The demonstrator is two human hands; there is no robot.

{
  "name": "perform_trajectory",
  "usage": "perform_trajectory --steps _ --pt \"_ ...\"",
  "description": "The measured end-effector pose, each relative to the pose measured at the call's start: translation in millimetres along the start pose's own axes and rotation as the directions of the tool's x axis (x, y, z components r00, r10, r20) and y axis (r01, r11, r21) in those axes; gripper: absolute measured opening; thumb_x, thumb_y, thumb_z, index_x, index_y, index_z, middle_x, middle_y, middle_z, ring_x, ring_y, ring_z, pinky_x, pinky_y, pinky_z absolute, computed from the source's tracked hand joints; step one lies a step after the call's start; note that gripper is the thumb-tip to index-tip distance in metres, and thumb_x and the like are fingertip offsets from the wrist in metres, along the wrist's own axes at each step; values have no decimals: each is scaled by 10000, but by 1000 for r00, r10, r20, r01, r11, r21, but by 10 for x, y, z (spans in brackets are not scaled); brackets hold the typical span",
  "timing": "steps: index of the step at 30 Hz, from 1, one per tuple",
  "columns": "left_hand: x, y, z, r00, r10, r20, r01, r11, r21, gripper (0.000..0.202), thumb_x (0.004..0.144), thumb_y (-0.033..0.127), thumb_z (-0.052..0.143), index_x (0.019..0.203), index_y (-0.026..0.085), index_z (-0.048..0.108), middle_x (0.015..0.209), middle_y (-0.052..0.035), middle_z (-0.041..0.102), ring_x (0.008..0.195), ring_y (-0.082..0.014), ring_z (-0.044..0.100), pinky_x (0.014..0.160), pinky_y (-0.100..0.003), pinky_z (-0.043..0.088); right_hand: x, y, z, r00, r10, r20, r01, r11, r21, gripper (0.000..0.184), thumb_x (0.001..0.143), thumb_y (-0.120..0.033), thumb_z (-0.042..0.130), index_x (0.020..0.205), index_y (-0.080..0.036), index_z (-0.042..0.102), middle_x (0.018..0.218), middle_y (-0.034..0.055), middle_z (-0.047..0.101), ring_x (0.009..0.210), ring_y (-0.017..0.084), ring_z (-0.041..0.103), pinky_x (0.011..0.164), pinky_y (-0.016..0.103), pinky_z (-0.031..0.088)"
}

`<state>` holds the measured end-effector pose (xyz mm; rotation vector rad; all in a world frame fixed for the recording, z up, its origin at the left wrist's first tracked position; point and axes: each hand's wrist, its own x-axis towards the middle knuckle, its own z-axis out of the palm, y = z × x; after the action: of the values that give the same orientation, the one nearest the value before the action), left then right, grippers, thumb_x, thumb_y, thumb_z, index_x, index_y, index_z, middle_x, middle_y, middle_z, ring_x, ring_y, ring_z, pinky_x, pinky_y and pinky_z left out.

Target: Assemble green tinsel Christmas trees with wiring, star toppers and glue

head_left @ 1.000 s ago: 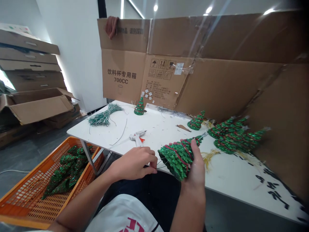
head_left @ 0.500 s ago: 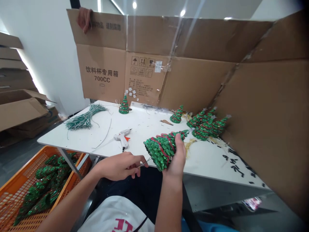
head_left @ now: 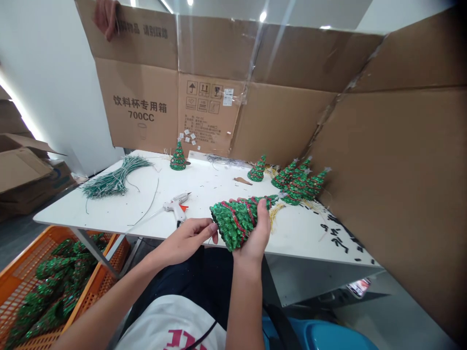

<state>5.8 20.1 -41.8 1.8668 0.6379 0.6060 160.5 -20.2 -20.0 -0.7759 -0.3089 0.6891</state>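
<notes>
Cardboard (head_left: 207, 53) with "饮料杯专用箱", "700CC", "请别踩踏"; umbrella sign (head_left: 192, 87), up-arrows sign (head_left: 205, 89)

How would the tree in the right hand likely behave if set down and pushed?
Upright, the green tree probably resists tipping, its base being broader than its tip. Laid down, it may roll in a curve, given its taper.

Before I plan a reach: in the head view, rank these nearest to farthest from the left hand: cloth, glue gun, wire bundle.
1. Glue gun: just beyond the left hand.
2. Wire bundle: farther, left on the table.
3. Cloth: farthest, high on the cardboard.
</notes>
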Motion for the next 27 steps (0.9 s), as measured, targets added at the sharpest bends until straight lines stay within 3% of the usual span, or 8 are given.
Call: perform_trajectory --steps 6,13,17,22,25,27 --pt "-37 62 -85 1000 20 11 -21 985 174 506 1111 526 445 934 169 756 845 -24 714 767 -168 565 744 -284 444 -20 6 27 997 73 28 -74 997 38 398 839 -628 796 1001 -284 677 851 -16 760 809 230 767 851 415 646" --pt "-69 155 -231 998 14 56 -31 950 310 424 1109 398 458 877 190 746 657 30 583 623 -133 512 664 -264 388 -45 -2 31 998 60 14 -61 996 59 394 842 -628 797 958 -265 699 847 -13 760 826 231 766 864 413 640" --pt "-107 202 -294 996 9 87 -36 949 314 431 1121 417 460 885 196 745 584 45 550 559 -128 536 650 -260 404 -53 -5 41 997 77 5 -77 991 113 387 833 -615 815 915 -249 720 826 -7 767 812 234 765 823 407 647" --pt "-167 232 -306 989 -3 150 -33 971 238 343 1146 407 411 1109 215 693 544 76 551 521 -134 571 684 -254 455 -42 37 54 997 82 2 -82 992 92 393 830 -615 816 918 -246 712 819 0 770 781 237 765 784 407 650" --pt "-199 239 -302 979 17 202 -45 989 138 291 1148 405 404 1107 221 625 615 60 620 587 -141 609 718 -254 486 -30 71 60 998 67 0 -67 995 72 438 829 -639 810 973 -241 697 832 0 768 773 232 760 782 411 648" --pt "-209 239 -289 979 18 205 -31 998 59 291 1139 422 415 1055 215 601 778 9 707 681 -152 644 720 -261 505 -30 87 66 999 41 0 -40 997 63 467 825 -636 820 1024 -233 691 841 0 770 762 224 753 769 401 645"
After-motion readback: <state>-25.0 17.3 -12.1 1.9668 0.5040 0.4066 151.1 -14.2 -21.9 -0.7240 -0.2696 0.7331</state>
